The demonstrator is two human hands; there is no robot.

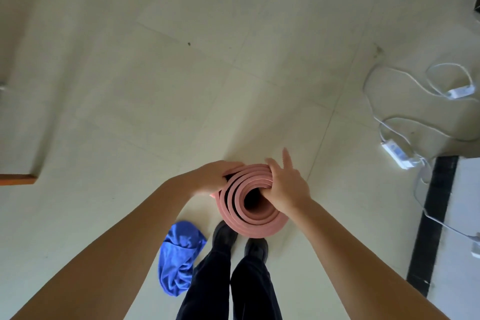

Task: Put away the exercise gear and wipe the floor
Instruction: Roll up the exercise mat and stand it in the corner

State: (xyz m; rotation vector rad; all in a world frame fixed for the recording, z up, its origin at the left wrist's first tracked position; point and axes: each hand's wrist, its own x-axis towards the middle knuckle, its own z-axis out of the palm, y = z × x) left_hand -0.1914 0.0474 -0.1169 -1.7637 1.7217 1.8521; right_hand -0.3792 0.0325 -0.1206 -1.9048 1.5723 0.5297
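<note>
Your left hand (213, 176) and right hand (287, 187) both grip the rolled pink foam exercise mat (250, 209), upright above your feet. Squeeze the loose coils tighter before carrying it off; the crumpled blue cloth (179, 257) lies on the pale tiled floor (181, 73) beside your left foot.

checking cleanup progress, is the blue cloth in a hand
No, the blue cloth lies on the floor while both hands grip the mat.

Rolled pink mat (253, 205) lower length hidden, white cables (405, 112) cut off at right edge
</note>
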